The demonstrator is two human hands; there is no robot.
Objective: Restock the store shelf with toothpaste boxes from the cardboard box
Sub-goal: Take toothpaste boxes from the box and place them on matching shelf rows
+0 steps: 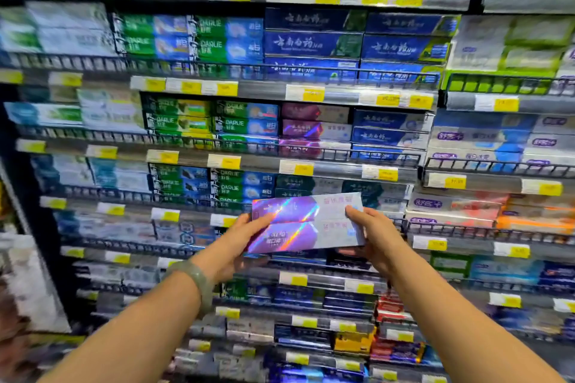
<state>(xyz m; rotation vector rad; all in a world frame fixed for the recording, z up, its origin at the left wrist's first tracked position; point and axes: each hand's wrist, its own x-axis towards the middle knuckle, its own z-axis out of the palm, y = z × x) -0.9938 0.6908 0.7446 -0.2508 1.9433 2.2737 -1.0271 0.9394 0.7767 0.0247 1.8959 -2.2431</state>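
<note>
Hands, left (239,242) and right (371,238), hold purple toothpaste boxes (306,222) before stocked shelves (342,162)

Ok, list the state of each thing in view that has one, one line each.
Purple toothpaste boxes: held up in front of the shelves, not yet placed.
Left hand: gripping the boxes' left end.
Right hand: gripping the boxes' right end.
Matching purple stack: on the shelf, behind the wire rail.
Bracelet: worn on the left wrist.

The single head-worn wide-angle camera faced forward at 12 o'clock, close to the store shelf (348,165), whose tiers filled the frame; both forearms entered from 6 o'clock. The picture was motion-blurred.
</note>
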